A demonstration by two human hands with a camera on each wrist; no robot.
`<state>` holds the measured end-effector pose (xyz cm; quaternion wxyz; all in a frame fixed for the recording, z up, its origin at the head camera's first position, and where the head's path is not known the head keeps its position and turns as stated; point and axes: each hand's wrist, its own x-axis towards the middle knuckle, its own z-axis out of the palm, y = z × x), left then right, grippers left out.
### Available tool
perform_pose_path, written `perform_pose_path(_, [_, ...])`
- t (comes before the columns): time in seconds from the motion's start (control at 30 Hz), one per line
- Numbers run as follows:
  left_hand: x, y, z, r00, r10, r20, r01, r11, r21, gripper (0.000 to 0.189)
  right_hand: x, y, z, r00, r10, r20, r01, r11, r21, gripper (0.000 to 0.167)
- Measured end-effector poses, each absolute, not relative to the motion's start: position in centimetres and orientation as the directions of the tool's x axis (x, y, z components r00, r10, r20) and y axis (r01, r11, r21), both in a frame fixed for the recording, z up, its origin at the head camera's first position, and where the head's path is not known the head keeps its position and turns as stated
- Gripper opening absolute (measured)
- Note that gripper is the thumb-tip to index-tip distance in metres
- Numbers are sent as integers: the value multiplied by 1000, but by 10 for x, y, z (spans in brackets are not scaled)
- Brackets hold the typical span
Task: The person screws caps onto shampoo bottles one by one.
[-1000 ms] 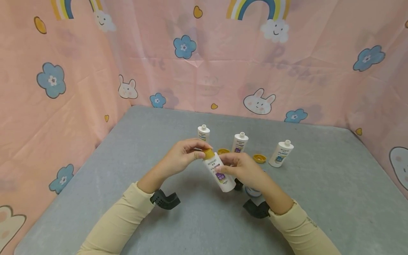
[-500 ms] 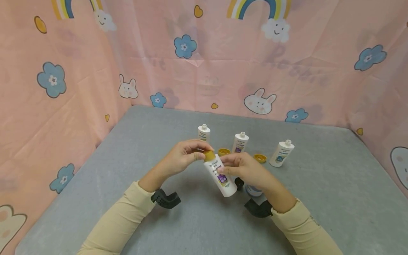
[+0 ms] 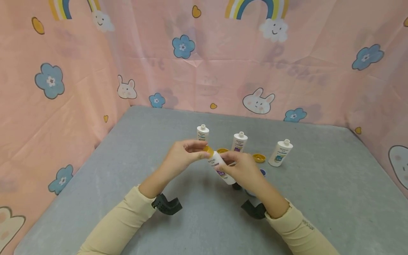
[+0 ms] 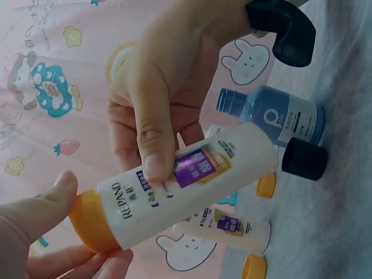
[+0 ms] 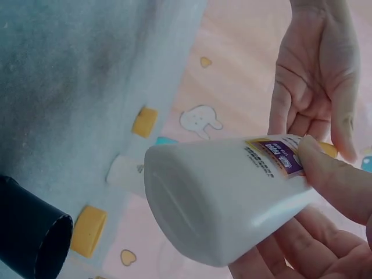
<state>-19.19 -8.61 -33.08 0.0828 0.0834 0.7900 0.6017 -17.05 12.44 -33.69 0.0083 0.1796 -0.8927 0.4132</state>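
Observation:
A white bottle [image 4: 192, 174] with a purple label and a yellow cap [image 4: 93, 221] is held tilted between both hands. My left hand [image 3: 183, 157] pinches the cap between thumb and fingers, at the upper end of the bottle. The cap sits at the bottle's top, and the neck under it is hidden. My right hand [image 3: 243, 170] grips the bottle body, thumb across the label and fingers behind. From the right wrist view, the bottle's flat base [image 5: 180, 206] faces the camera.
Three uncapped white bottles stand behind: left [image 3: 203, 132], middle [image 3: 239, 141] and right [image 3: 280, 153]. Two loose yellow caps lie near them, one [image 3: 259, 158] by the right bottle. A blue bottle [image 4: 279, 113] and a black cap [image 4: 305, 158] are near my right hand.
In the last half second the held bottle's base has risen, and its body looks shorter from above. Both hands keep their hold, the left still on the cap.

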Motion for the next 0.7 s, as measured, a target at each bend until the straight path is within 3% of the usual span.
perform_pose_path(0.7, [-195,-90,-335,-944,327,48,126,223,967,40,-170,123,-339,-922,-334,197,-368,592,-717,28])
